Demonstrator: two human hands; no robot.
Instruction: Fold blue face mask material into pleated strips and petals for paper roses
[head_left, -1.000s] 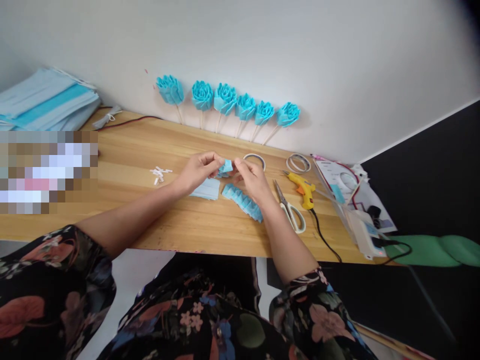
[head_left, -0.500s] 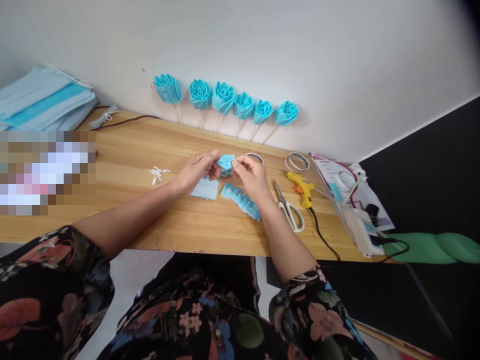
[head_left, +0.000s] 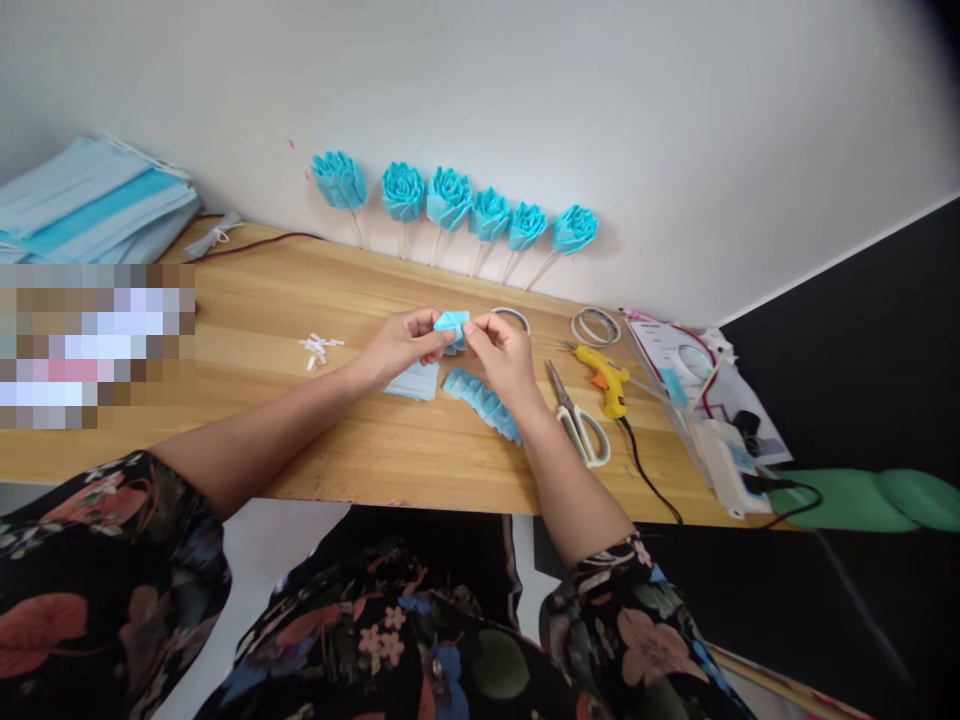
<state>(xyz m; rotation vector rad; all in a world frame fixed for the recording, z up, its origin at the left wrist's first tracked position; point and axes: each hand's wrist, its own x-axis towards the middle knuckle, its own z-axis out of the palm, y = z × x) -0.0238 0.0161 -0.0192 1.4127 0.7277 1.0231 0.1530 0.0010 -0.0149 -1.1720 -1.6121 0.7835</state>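
Note:
My left hand and my right hand meet above the middle of the wooden table. Both pinch a small folded blue piece between fingertips. Just below it a pleated blue strip trails down to the right along my right wrist. A flat pale blue sheet lies under my left hand. Small white scraps sit to the left.
Several blue rolled flowers on sticks lean against the wall. Scissors, a yellow glue gun and two tape rings lie to the right, with a power strip. A stack of blue masks is far left.
The blue piece between my fingers has been turned and gathered tighter; my hands have closed in on each other slightly. Everything else on the table stays put.

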